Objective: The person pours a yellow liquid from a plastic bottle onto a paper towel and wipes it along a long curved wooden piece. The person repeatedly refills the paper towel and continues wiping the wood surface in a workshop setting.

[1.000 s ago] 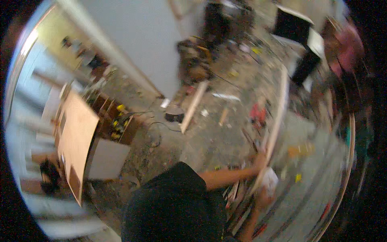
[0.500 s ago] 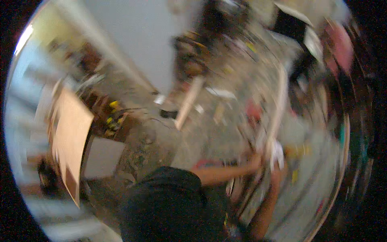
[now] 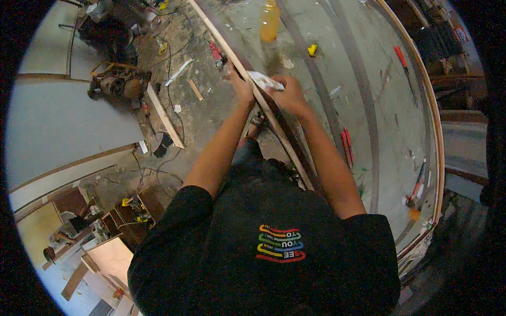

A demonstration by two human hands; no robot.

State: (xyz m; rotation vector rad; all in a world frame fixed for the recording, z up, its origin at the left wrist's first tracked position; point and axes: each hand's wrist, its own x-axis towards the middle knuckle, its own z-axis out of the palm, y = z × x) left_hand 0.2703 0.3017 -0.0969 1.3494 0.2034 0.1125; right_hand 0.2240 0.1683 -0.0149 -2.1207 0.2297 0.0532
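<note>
A long, narrow wooden strip (image 3: 274, 122) runs diagonally along the near-left edge of a large grey-green work surface (image 3: 348, 68). My left hand (image 3: 242, 90) grips this strip from its outer side, its fingers partly hidden. Just across the strip, my right hand (image 3: 291, 97) is closed on a crumpled white cloth (image 3: 265, 81), which lies against the wood. I cannot tell whether it is fabric or paper. Both forearms reach forward, with the strip between them.
On the work surface are a bottle of yellow liquid (image 3: 269, 23), a yellow piece (image 3: 312, 50), a red-handled tool (image 3: 401, 55) and red sticks (image 3: 347, 147). Cables, a loose plank (image 3: 164, 116) and a machine (image 3: 118, 81) occupy the floor at left. A pale board (image 3: 108, 258) stands lower left.
My view has swung to the right, and the blur has cleared. The hands and strip now appear nearer the middle of the picture. Both hands are still at the strip, with the white cloth there.
</note>
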